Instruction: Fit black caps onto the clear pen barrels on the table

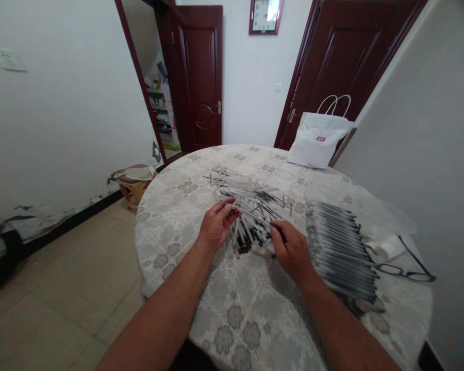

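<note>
Between my two hands a slim, pale pen (252,214) is held slantwise over the table. My left hand (215,224) pinches its far-left end with thumb and fingertips. The dark end on the right is in the closed fingers of my right hand (293,248). Just under and beyond the hands lies a loose pile of clear pen barrels (234,181) and thin dark refills (268,196). Black pen caps (244,244) are clustered between my wrists. To the right of my right hand, many similar pens (338,245) lie side by side in a neat stack.
The round table has a patterned cloth (239,319). Black-framed eyeglasses (404,272) and a crumpled white piece (388,248) lie at the right. A white paper bag (317,139) stands at the back right edge. A wooden stool (133,185) is beyond the left side.
</note>
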Demonstrator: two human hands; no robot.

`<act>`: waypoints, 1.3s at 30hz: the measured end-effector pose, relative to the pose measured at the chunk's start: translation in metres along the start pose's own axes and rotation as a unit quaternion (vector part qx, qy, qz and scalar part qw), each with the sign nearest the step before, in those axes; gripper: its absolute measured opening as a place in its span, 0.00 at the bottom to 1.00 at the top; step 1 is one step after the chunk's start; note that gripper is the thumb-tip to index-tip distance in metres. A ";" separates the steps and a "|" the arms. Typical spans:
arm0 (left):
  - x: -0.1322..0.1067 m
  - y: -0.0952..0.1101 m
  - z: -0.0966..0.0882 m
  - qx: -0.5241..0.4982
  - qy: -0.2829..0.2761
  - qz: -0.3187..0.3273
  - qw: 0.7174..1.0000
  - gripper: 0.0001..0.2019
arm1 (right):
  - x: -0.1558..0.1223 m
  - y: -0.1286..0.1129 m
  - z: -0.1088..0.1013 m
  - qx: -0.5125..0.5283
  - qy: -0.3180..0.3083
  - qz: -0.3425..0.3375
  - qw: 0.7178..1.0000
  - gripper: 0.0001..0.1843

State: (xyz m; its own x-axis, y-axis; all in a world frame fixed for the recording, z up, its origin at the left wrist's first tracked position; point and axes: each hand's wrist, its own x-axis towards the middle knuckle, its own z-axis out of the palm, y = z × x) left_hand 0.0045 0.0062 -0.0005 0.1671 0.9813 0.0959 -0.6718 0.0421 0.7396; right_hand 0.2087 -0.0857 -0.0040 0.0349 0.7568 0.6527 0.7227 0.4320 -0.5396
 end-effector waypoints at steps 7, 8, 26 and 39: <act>-0.002 -0.001 0.004 0.031 -0.012 -0.016 0.999 0.16 | -0.001 0.001 0.003 -0.012 -0.017 -0.012 1.000 0.10; -0.002 -0.001 0.004 0.033 -0.014 -0.017 0.999 0.17 | -0.002 0.002 0.004 -0.016 -0.020 -0.017 1.000 0.11; 0.002 0.001 0.002 0.094 0.005 -0.052 0.994 0.15 | -0.002 -0.016 0.013 0.109 -0.069 0.151 0.980 0.10; 0.000 0.001 0.006 0.165 -0.005 -0.027 0.986 0.22 | 0.008 -0.020 0.015 0.311 -0.167 0.325 0.878 0.11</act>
State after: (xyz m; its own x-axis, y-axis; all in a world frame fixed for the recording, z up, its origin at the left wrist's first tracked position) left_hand 0.0083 0.0051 0.0048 0.2055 0.9771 0.0556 -0.3903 0.0297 0.9202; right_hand 0.1839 -0.0812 0.0038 0.0209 0.9991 -0.0363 0.1059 -0.0383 -0.9936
